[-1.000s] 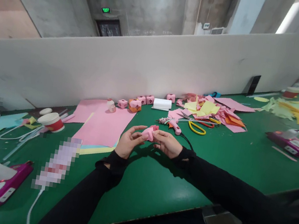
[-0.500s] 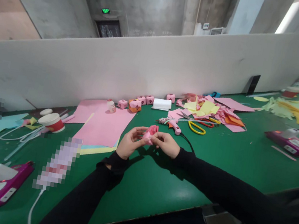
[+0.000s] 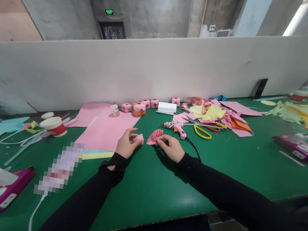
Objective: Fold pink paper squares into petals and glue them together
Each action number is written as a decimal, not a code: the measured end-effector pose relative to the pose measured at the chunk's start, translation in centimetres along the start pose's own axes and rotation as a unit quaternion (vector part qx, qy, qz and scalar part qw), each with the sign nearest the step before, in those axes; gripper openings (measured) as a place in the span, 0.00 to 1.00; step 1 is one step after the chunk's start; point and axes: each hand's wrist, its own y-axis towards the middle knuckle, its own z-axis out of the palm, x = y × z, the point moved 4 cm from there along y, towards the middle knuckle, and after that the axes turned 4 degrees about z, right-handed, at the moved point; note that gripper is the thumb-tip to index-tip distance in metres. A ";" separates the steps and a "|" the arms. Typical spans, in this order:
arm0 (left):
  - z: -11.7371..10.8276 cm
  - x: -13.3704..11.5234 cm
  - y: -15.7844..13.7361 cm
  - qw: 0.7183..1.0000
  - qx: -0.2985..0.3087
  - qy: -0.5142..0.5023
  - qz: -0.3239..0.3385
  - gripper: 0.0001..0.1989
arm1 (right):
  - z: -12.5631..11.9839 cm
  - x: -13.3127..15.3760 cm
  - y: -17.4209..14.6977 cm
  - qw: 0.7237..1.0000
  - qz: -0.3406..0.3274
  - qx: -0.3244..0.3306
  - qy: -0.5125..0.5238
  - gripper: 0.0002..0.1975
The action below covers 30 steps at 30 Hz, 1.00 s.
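Between thumb and fingers, my left hand [image 3: 127,142] grips a small folded pink paper piece [image 3: 139,139]. My right hand [image 3: 172,147] pinches a pleated pink paper fan [image 3: 154,136], its folds spread toward the upper left. A narrow gap of green table separates the two pieces. Just beyond my right hand lies a pink glue gun [image 3: 179,130] with a black cord, and past it a pair of scissors with yellow handles [image 3: 202,132]. Pink paper sheets [image 3: 107,131] lie beyond my left hand.
Several folded pink paper cubes [image 3: 154,103] stand along the white partition [image 3: 120,70]. A heap of paper scraps [image 3: 213,111] lies at the back right. To the left are a paper cup [image 3: 54,126] and a magenta power box [image 3: 2,192]; another magenta box [image 3: 297,148] sits right.
My hands have moved apart. The folded pink piece has shifted left with my left hand, away from the pleated fan, which stays in my right hand.
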 end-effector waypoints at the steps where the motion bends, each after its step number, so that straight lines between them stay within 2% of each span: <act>1: -0.1 0.4 0.2 1.000 -0.005 -0.016 -0.009 0.28 | 0.0 -0.1 0.0 1.000 0.003 -0.001 -0.005 0.11; 4: -0.1 1.0 0.5 0.998 -0.009 -0.052 -0.034 0.30 | -0.1 -0.1 0.1 1.000 0.002 -0.014 -0.010 0.10; 8: -0.1 0.9 0.3 0.996 -0.009 -0.070 -0.060 0.27 | -0.5 -0.1 0.3 0.998 -0.001 -0.053 -0.043 0.07; 10: -0.3 0.8 0.3 0.998 -0.016 -0.026 -0.052 0.26 | -0.5 -0.1 0.5 0.996 0.005 -0.057 -0.070 0.09; 14: -0.5 0.6 0.1 0.990 -0.014 0.142 -0.011 0.23 | -0.1 0.0 0.9 0.989 -0.010 -0.019 -0.148 0.15; 18: -0.3 0.2 0.1 0.971 -0.002 0.236 0.033 0.20 | 0.3 -0.1 1.1 0.979 -0.032 -0.001 -0.199 0.13; 23: 0.3 -1.1 -0.1 0.959 0.031 0.261 0.103 0.11 | 0.0 -0.5 1.2 0.992 0.002 -0.006 -0.125 0.11; 30: 0.7 -3.0 -1.0 0.970 0.029 0.205 0.127 0.19 | -0.3 -0.4 1.0 0.997 0.039 0.033 -0.057 0.13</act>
